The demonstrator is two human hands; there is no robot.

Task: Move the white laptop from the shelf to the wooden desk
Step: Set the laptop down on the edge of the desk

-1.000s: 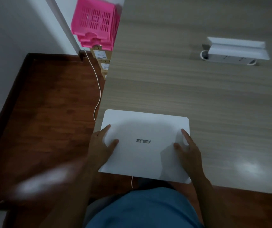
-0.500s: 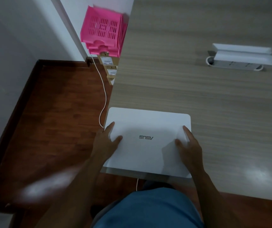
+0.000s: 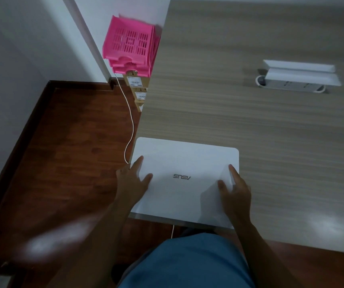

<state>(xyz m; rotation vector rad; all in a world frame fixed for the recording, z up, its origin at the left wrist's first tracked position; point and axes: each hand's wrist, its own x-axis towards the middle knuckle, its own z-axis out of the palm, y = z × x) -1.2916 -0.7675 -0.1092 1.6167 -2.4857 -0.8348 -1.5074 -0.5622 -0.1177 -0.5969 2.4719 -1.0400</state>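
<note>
The closed white laptop, lid up with a grey logo, lies flat on the near left corner of the wooden desk. Its near edge sits about level with the desk's front edge. My left hand holds the laptop's left side, thumb and forefinger spread on the lid. My right hand holds the right side the same way. The fingers below the lid are hidden. No shelf is in view.
A white power strip lies on the desk at the far right. Left of the desk, stacked pink baskets sit on cardboard boxes against the wall. A white cable hangs beside the desk's left edge over the dark wooden floor.
The laptop has slid away from me onto the desk; its near edge no longer overhangs the front. Both hands went with it and kept their hold.
</note>
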